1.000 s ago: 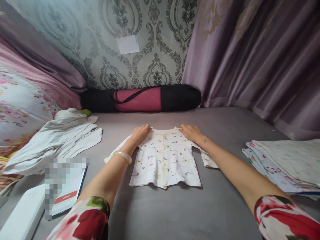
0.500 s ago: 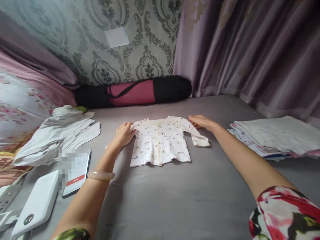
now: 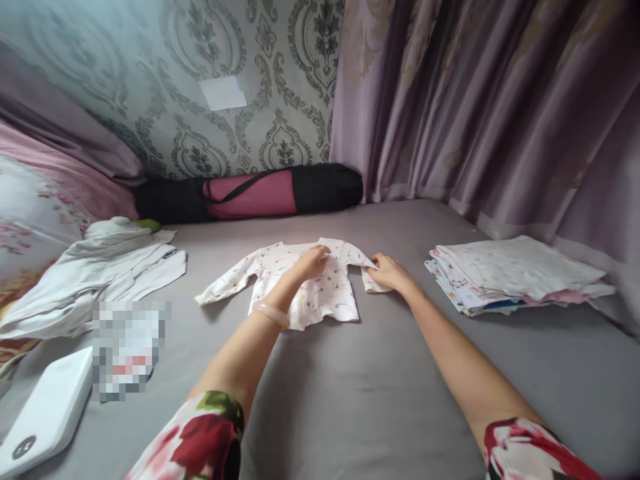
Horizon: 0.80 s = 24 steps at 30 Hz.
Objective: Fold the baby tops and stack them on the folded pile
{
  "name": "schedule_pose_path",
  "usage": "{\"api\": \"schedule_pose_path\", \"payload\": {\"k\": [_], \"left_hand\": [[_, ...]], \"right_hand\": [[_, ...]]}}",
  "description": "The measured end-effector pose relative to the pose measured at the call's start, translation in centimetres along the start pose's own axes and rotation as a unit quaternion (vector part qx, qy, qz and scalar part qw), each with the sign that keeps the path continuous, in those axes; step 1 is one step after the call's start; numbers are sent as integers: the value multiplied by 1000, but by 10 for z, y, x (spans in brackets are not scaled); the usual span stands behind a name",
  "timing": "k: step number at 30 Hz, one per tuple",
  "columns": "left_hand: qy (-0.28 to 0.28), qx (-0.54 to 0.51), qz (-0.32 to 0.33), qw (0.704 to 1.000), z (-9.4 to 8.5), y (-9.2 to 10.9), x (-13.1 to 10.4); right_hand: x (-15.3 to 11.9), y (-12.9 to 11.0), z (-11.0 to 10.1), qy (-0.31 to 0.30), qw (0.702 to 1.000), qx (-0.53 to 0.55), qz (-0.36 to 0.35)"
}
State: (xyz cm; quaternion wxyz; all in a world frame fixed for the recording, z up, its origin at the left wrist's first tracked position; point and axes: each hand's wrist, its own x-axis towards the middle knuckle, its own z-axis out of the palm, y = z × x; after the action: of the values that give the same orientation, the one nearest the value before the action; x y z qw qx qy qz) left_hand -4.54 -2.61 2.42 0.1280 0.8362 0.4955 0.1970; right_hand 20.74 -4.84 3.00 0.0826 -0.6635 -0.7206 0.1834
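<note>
Baby shirt [image 3: 330, 287], long-sleeved, white with small prints, spread on grey bedsheet [image 3: 340, 400], mid-view. Right hand [image 3: 387, 272]: grip clenched on sleeve near the cuff, at right side of shirt. Left hand [image 3: 313, 262]: over upper chest near neckline, fingers partly curled; cannot tell if grasping fabric. Other sleeve [image 3: 227, 283] out to the left, cuff on sheet. Bangle [image 3: 271, 313] on left wrist. Stack of folded cloths [image 3: 523, 270] well apart, to the right. Left side: rumpled white clothes [image 3: 120, 260], white power bank [image 3: 53, 407], pixelated item just beside. Black-and-pink bag [image 3: 250, 193] along patterned wall [image 3: 270, 80].
</note>
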Motion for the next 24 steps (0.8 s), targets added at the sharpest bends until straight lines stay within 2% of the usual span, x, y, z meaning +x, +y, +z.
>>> {"api": "schedule_pose_path", "payload": {"k": [2,5,10,12,14,16,18,20,24], "left_hand": [[20,-9,3,1000,18,8,19],[60,-31,4,998,41,11,36],[120,-63,-7,991,66,7,39],[125,-64,-7,990,69,6,36],[120,-61,-8,991,68,6,35],[113,-52,-12,992,66,8,35],[104,-40,-18,994,64,10,34],[90,-24,-24,995,61,13,34],[66,9,-24,997,59,15,32]], "right_hand": [[-1,-3,4,25,1000,-14,10],[0,0,8,27,1000,0,-5],[5,11,6,-17,995,86,-40],[4,13,1,5,996,70,-56],[-1,11,-5,83,993,8,-79],[-5,10,-12,185,976,-68,-98],[-9,12,-17,243,956,-129,-96],[-11,17,-18,233,956,-165,-69],[-13,30,-17,141,971,-194,8]]}}
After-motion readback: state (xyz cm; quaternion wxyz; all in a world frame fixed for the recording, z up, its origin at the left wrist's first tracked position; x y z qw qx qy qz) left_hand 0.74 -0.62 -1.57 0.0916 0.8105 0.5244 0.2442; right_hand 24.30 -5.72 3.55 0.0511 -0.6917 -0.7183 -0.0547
